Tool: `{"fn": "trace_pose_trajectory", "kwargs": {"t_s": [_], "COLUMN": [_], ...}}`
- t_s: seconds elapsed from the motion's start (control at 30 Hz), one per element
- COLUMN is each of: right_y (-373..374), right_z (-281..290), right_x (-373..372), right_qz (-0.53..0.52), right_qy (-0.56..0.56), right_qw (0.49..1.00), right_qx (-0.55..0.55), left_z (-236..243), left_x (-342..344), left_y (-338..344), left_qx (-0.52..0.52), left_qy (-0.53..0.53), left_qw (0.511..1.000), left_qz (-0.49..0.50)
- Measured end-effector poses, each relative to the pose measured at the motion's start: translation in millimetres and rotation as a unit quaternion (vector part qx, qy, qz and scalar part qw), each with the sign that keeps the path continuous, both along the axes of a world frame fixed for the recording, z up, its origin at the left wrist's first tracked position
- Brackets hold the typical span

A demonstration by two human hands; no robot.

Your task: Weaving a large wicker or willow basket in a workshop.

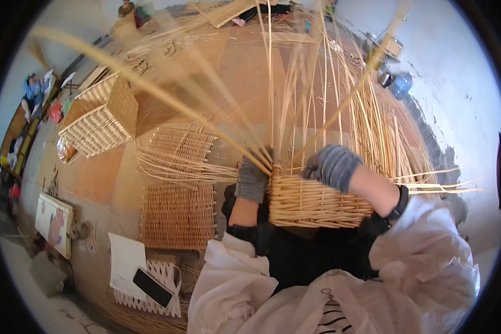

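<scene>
A partly woven willow basket [320,203] sits in front of me, long pale rods rising from its rim, several blurred by motion. My left hand [252,179], in a grey glove, is closed around rods at the basket's left corner. My right hand [331,167], also gloved, is curled over the rim on the right, beside a long diagonal rod; what its fingers hold is hidden. More loose rods [387,139] stand and lie along the basket's right and far side.
Two flat woven panels [175,214] lie left of me, a finished basket [97,117] beyond them. A phone [152,287] rests on papers at lower left. Water bottles [401,84] stand by the right wall. Another person [32,94] sits at the far left.
</scene>
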State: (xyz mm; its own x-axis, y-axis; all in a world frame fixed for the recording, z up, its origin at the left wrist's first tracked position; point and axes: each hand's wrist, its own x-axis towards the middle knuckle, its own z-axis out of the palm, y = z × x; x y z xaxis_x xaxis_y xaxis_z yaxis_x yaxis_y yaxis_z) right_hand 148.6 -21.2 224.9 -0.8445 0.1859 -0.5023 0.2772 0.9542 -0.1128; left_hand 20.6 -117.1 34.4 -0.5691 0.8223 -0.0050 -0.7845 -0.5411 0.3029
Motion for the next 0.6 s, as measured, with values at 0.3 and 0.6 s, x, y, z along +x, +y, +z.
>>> {"fn": "trace_pose_trajectory", "kwargs": {"t_s": [0.3,0.6], "right_y": [-72,-89], "right_z": [15,36], "right_x": [-43,-36], "right_qz": [-0.005,0.022], "right_qy": [0.181,0.317], "right_qw": [0.971,0.948], "right_qx": [0.157,-0.032], "left_z": [38,34], "left_x": [88,98], "left_y": [-37,-47], "left_qx": [-0.363,-0.370], "left_qy": [0.428,0.455], "left_qw": [0.808,0.778], "left_qz": [0.179,0.226]}}
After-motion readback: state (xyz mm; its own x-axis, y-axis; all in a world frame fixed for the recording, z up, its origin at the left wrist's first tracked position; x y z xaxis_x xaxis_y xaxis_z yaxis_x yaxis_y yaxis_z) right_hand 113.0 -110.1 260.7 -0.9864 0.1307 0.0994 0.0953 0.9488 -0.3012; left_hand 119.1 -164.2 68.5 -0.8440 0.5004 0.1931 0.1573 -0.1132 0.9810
